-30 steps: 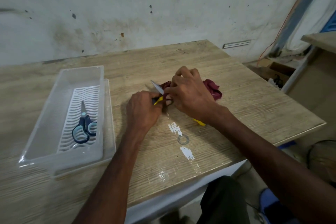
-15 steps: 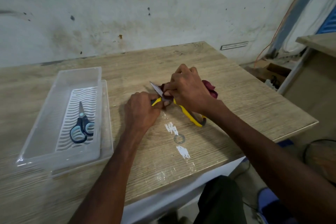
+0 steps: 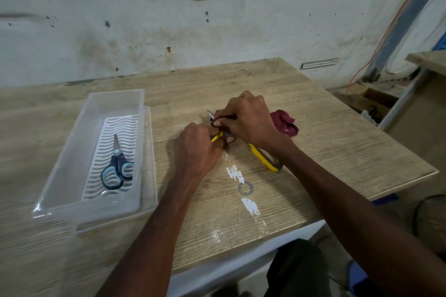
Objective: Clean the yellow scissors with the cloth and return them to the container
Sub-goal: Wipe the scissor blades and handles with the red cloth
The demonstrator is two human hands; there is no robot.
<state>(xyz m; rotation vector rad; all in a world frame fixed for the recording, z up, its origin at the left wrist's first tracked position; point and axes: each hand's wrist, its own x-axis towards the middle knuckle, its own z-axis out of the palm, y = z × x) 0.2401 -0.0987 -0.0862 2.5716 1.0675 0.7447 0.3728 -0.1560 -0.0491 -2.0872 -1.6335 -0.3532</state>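
The yellow scissors (image 3: 265, 159) lie spread open on the wooden table (image 3: 325, 149), one yellow handle poking out under my right wrist. My left hand (image 3: 196, 149) grips the other yellow handle. My right hand (image 3: 246, 120) pinches the maroon cloth (image 3: 284, 123) around a blade, whose tip shows just left of my fingers. Most of the blades are hidden by my hands. The clear plastic container (image 3: 72, 152) sits on the table's left side.
Blue scissors (image 3: 117, 168) lie shut on the white ribbed insert inside the container. White paint marks and a ring stain mark the table near its front edge. The table's right edge drops to a floor with boxes and cables.
My right hand with the cloth has slid along the blade toward its tip, covering more of it. The yellow handle under my right wrist has come further into sight.
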